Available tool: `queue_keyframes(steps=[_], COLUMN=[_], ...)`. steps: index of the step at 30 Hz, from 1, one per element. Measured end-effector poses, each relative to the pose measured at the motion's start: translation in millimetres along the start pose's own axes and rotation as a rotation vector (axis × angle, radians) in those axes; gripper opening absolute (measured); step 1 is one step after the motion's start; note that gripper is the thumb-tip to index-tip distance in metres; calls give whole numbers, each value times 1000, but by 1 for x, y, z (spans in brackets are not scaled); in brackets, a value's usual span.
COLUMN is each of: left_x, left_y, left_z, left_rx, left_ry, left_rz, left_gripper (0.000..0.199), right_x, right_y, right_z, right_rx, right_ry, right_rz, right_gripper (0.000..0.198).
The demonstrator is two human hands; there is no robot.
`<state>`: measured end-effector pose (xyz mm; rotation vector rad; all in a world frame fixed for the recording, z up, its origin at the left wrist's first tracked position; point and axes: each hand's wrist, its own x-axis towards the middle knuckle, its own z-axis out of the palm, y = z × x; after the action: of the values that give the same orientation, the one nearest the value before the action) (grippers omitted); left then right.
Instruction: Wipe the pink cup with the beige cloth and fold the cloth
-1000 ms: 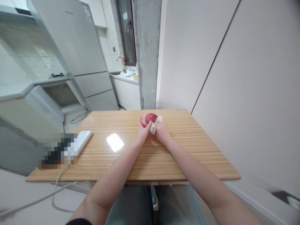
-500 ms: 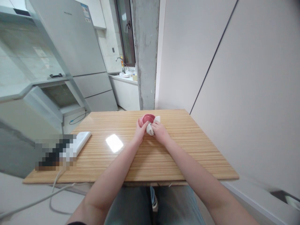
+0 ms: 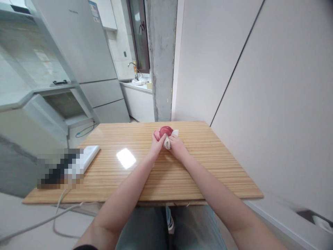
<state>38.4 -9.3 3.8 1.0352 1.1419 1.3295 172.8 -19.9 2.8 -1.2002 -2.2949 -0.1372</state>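
A small pink bowl (image 3: 165,130), darker red inside, is held tilted over the far part of the wooden table (image 3: 145,180). My left hand (image 3: 156,143) grips its left side, with the thumb toward the near rim. Bunched against the bowl's right and near side is a white cloth (image 3: 167,143). My right hand (image 3: 178,146) is closed on that cloth and presses it to the rim. The fingers under and behind the bowl are hidden.
On the table's left edge lies a white power strip (image 3: 91,154) beside a blurred-out dark patch. Its cable (image 3: 60,201) hangs off the near left edge. A grey fridge (image 3: 78,45) and a sink tap (image 3: 134,66) are beyond; a pale wall (image 3: 247,104) stands at the right.
The bowl has turned slightly in my hands, and its opening is at a somewhat different angle. Both hands keep their holds. The view has shifted slightly.
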Motion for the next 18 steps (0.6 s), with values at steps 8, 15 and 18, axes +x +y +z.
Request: queue_keyframes(steps=[8, 15, 18], left_x=[19, -1, 6], left_y=[13, 3, 1], left_z=[-24, -4, -9], left_rx=[102, 4, 68], left_ry=[62, 3, 74], left_rz=[60, 36, 179], left_gripper=[47, 78, 66], right_x=[3, 0, 1], right_y=[5, 0, 0], right_z=[-7, -6, -7], right_rx=[49, -55, -30], right_ry=[-1, 8, -7], right_rz=[-147, -16, -58], right_gripper=[21, 12, 11])
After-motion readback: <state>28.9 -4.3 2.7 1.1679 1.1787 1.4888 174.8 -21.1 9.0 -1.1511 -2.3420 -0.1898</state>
